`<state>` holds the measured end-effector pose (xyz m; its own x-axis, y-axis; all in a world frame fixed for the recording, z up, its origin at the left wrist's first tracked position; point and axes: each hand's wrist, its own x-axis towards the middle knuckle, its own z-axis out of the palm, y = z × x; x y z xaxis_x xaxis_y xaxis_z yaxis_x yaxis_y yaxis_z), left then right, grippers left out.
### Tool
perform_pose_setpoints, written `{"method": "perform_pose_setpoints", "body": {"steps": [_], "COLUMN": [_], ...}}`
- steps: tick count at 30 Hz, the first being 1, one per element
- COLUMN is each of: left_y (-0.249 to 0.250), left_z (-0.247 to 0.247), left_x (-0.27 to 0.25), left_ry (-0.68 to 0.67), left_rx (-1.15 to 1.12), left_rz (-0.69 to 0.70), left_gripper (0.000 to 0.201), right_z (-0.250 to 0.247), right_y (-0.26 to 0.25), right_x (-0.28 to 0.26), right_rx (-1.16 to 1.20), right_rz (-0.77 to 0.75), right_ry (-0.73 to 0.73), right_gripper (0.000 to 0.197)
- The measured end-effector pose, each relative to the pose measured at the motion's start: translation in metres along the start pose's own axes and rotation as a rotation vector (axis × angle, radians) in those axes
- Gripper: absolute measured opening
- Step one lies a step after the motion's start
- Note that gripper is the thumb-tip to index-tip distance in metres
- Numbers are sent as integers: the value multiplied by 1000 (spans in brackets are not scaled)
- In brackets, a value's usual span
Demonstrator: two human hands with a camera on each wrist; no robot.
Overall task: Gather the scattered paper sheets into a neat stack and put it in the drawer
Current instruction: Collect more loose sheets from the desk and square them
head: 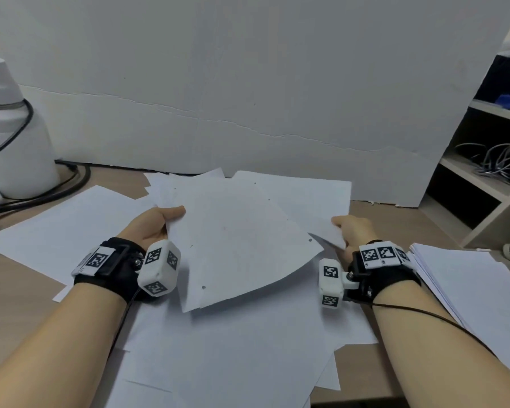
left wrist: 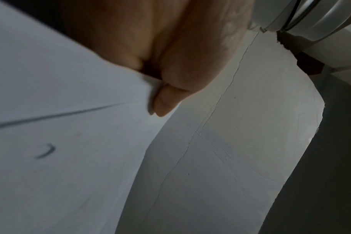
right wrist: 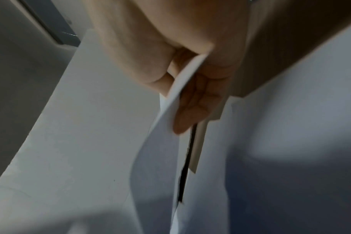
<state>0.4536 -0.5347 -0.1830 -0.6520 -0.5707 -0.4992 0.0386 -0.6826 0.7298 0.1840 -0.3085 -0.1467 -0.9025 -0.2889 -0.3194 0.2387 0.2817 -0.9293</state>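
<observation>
Several white paper sheets (head: 233,237) are lifted off the wooden desk (head: 15,295) as a loose, fanned bundle. My left hand (head: 159,223) pinches the bundle's left edge, thumb on top; in the left wrist view the thumb (left wrist: 166,101) presses the sheets (left wrist: 60,142). My right hand (head: 351,231) holds the right side of the sheets, and the right wrist view has a sheet edge (right wrist: 182,82) caught between the thumb and fingers (right wrist: 196,104). More loose sheets (head: 233,348) lie spread on the desk beneath. No drawer is in view.
A neat pile of paper (head: 468,290) lies at the right desk edge. A white board (head: 248,98) stands behind the sheets. A white device with black cables (head: 9,136) is at the far left; open shelves with cables (head: 489,160) are at the right.
</observation>
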Motion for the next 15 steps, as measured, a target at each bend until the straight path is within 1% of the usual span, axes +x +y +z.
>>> {"method": "perform_pose_setpoints", "body": {"steps": [2,4,5,7,8,10,11,12,13,14,15], "left_y": [-3,-3,-4,-3,-1,0,-1,-2,-4,-6,-7], "left_z": [3,4,3,1,0,-2,-3,-2,-1,0,2], "left_x": [1,1,2,1,0,2,4,5,7,6,6], "left_ry": [37,80,96,139,170,187,194,199,203,204,209], "left_rx": [4,33,50,83,96,83,65,48,32,25,30], "left_rz": [16,31,34,31,34,40,45,52,61,65,72], "left_gripper": [32,26,22,20,22,23,22,23,24,24,22], "right_z": [13,25,28,32,33,37,40,41,44,46,49], "right_y": [8,16,19,23,24,24,24,26,28,32,32], "right_x": [-20,-36,-39,-39,-42,-42,-45,-49,-51,-49,-55], "right_rx": [82,101,143,172,151,227,261,310,337,368,404], "right_rz": [80,155,188,225,224,211,199,191,162,142,181], "right_ry": [-188,-345,-387,-397,-394,-385,-356,-357,-348,-308,-294], "right_gripper": [7,13,17,20,18,12,12,11,16,25,30]}}
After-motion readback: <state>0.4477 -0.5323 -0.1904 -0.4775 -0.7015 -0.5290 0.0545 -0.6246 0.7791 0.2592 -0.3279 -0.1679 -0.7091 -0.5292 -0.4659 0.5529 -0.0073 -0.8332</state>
